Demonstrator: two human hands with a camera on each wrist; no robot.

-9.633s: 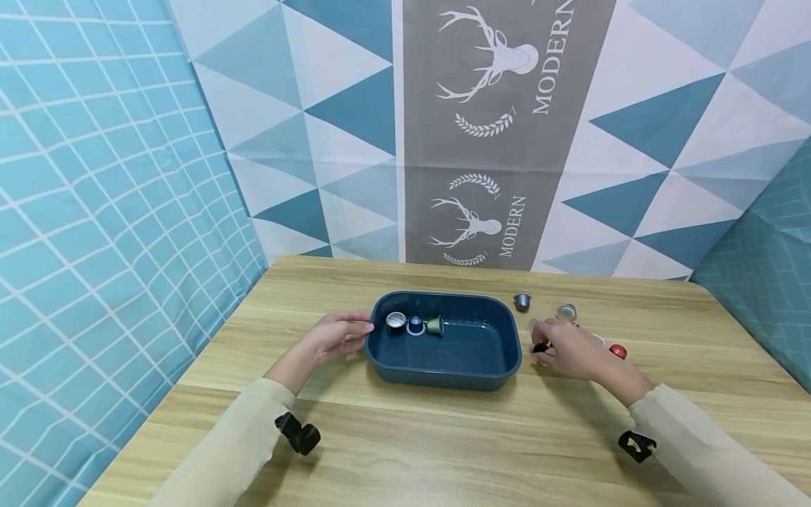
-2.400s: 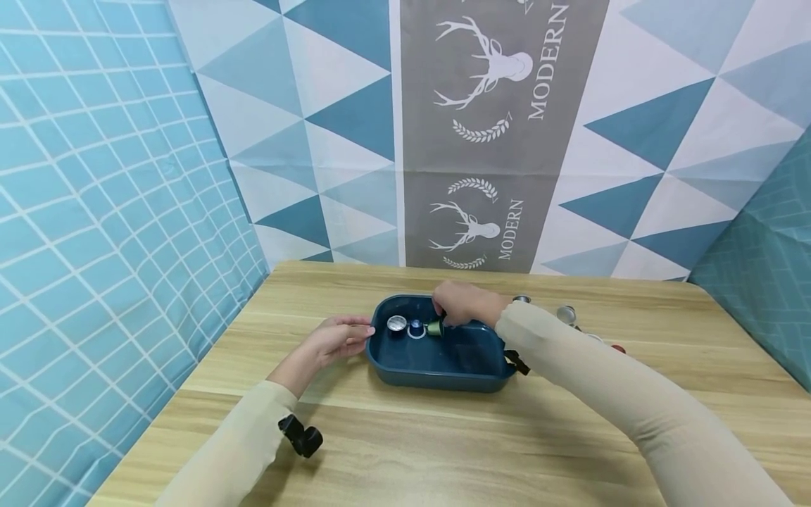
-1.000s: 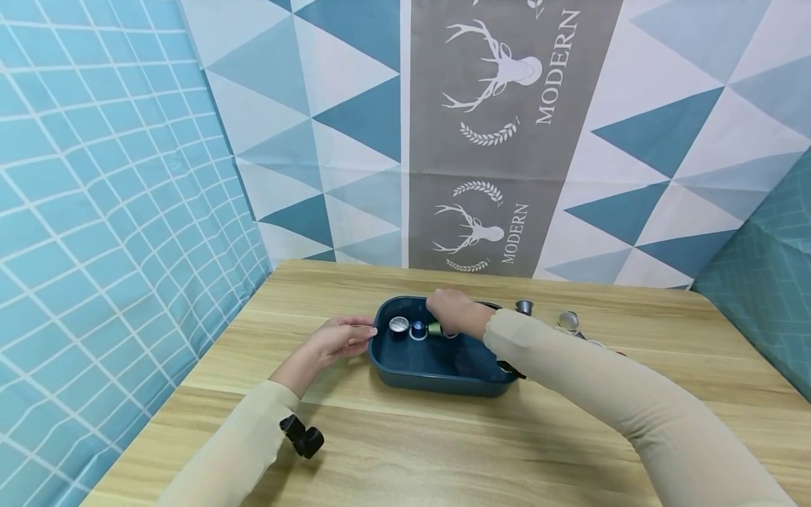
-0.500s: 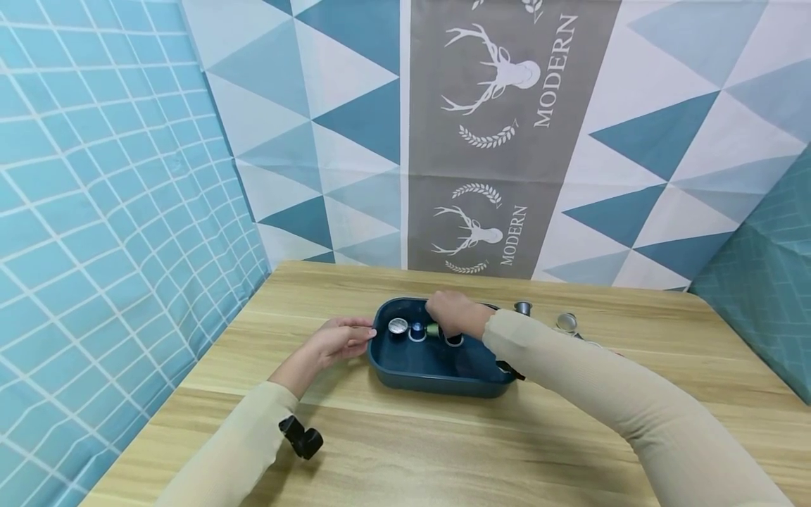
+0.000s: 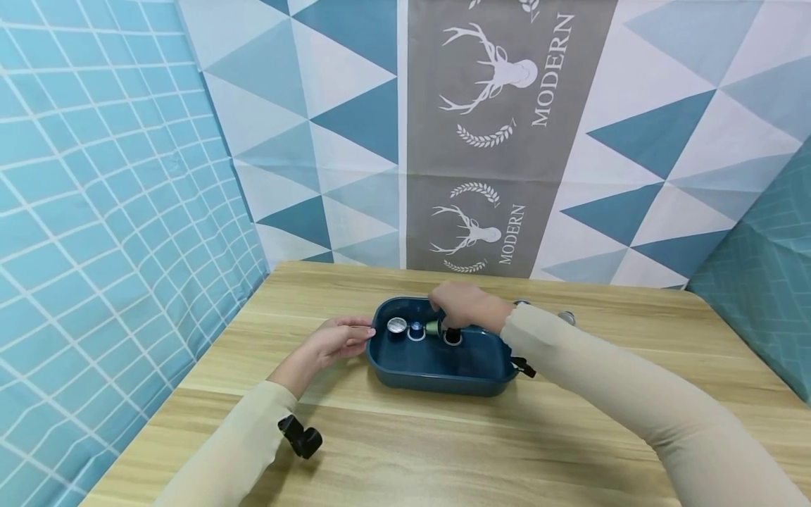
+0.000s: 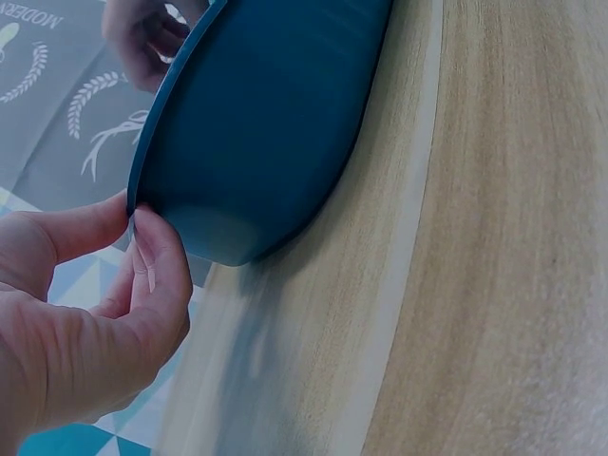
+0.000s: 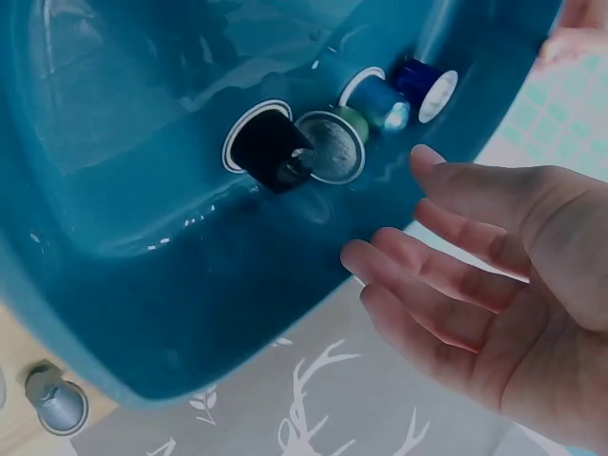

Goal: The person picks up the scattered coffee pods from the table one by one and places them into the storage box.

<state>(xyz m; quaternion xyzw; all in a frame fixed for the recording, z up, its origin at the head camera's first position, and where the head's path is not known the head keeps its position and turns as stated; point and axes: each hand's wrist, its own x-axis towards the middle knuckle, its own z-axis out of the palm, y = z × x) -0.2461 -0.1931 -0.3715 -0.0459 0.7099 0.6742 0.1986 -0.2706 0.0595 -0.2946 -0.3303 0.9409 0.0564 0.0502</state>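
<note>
While the left hand (image 5: 338,336) pinches the rim at the left end of the blue tray (image 5: 437,377) between thumb and fingertips, the right hand (image 5: 465,304) hovers over the tray's far side with its fingers loosely spread and nothing in its grip. Directly below those fingertips, on the tray floor, sits a black capsule (image 5: 453,336), rim up, apart from the hand. It is the rightmost of a row of four running left along the tray's far wall: a green capsule (image 5: 434,327) on its side touching it, then a blue capsule (image 5: 416,329), then a silver-topped capsule (image 5: 396,325) nearest the left hand. Two more capsules peek out on the counter (image 5: 443,451) beyond the tray's right end, behind the right forearm.
</note>
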